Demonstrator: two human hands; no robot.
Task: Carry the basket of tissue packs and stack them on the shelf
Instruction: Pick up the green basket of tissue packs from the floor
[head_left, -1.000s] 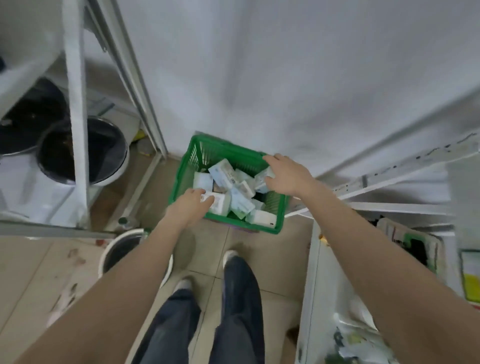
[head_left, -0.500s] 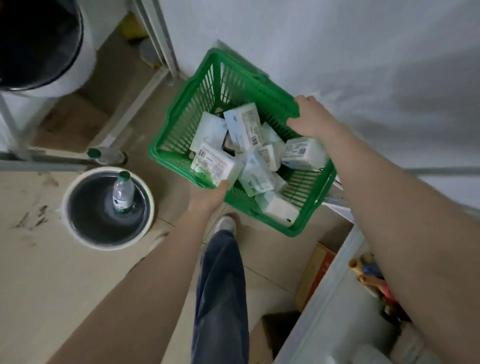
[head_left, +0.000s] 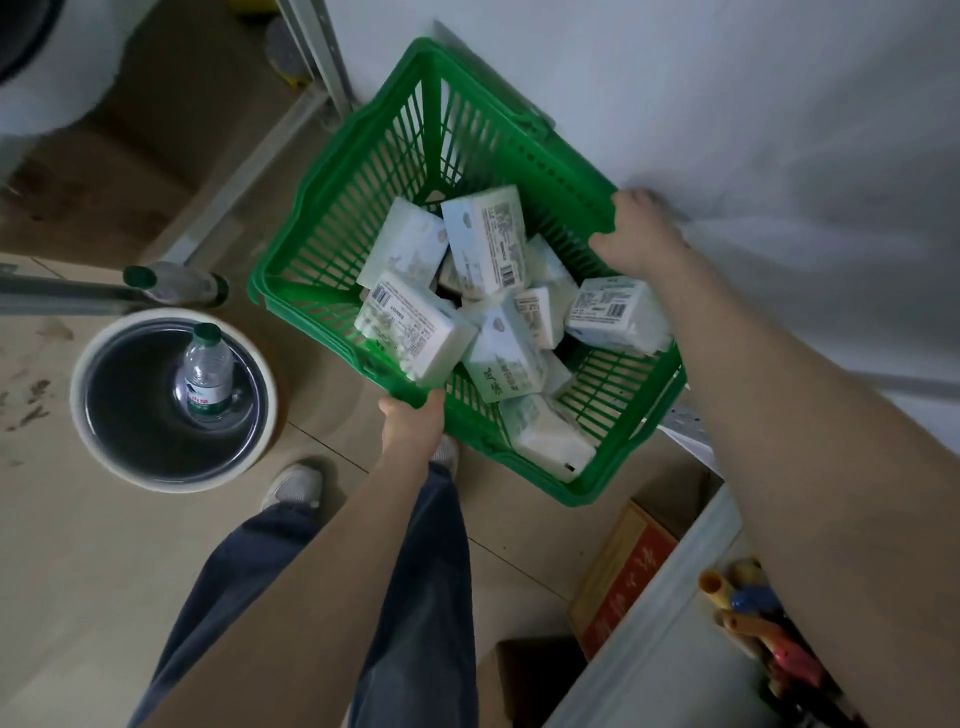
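left hand (head_left: 413, 423) fingertips tucked under the green basket (head_left: 332, 249) rim, lower tissue packs (head_left: 483, 244) buried under the top ones, print way too small to read, cardboard box (head_left: 621, 577) half behind the white unit (head_left: 665, 623), right forearm cropped at the edge

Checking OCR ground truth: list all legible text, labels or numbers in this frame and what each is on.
Nothing reads cleanly.
tissue packs in the green basket: barcodes and fine print, too blurred.
water bottle in the round bin: label too small.
cardboard box: yellow characters on red, blurred.
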